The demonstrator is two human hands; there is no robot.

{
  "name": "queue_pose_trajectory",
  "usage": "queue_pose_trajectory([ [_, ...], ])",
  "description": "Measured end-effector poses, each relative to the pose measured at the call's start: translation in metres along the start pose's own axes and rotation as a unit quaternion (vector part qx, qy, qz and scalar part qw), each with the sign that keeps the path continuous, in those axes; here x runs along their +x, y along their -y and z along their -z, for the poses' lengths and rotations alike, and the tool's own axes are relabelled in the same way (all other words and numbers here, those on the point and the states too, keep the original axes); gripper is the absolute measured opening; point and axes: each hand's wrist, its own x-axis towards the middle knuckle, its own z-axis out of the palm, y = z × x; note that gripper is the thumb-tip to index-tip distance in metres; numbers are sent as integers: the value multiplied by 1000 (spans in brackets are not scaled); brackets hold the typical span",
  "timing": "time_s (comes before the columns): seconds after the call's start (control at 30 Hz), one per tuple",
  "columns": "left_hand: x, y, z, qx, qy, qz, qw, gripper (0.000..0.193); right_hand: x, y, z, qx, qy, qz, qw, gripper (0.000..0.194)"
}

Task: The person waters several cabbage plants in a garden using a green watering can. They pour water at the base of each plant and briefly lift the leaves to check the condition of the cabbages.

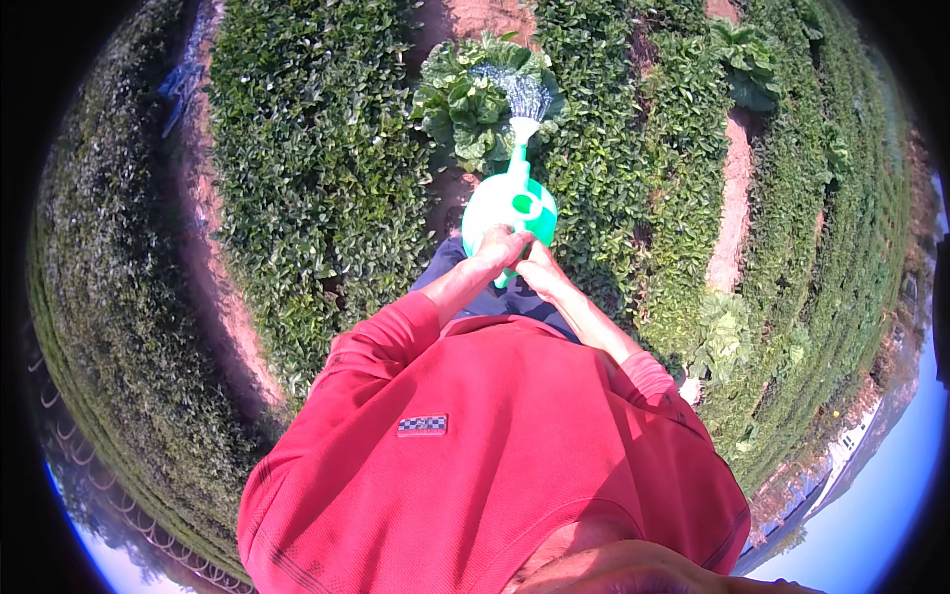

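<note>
Both my hands grip the handle of a green plastic watering can in front of my legs. My left hand is on the left side of the handle, and my right hand closes on it from the right, close against the left. The can's spout points away from me and ends in a pale sprinkler rose. A spray of water fans out of it onto a large leafy cabbage-like plant. The fingers under the handle are partly hidden.
Dense rows of low leafy crops stand on both sides. Bare soil furrows run between rows. More cabbage-like plants grow at the right. Crumpled plastic film lies in the left furrow.
</note>
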Motion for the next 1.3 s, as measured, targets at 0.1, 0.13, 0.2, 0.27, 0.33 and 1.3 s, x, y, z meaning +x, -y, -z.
queue_pose_trajectory([
  [0.1, -2, 0, 19, -96, 3, -9, 995, 36, 4, 21, -7, 13, 79, 24, 996, 47],
  [0.13, -1, -1, 23, -137, 14, -14, 990, 29, 5, 28, -10, 22, 89, 37, 995, 46],
  [0.2, 2, -3, 30, -137, 5, -43, 990, 31, 9, 40, -19, 40, 71, 73, 994, 49],
  [0.27, 12, -7, 41, -110, 11, -65, 992, 35, 14, 51, -20, 30, 75, 89, 993, 52],
  [0.33, 19, -12, 47, -157, 11, -95, 983, 34, 22, 61, -21, 39, 83, 98, 991, 51],
  [1.3, -60, 13, 85, -70, -150, -71, 984, 51, 89, 103, -32, -182, 131, 154, 962, 61],
])
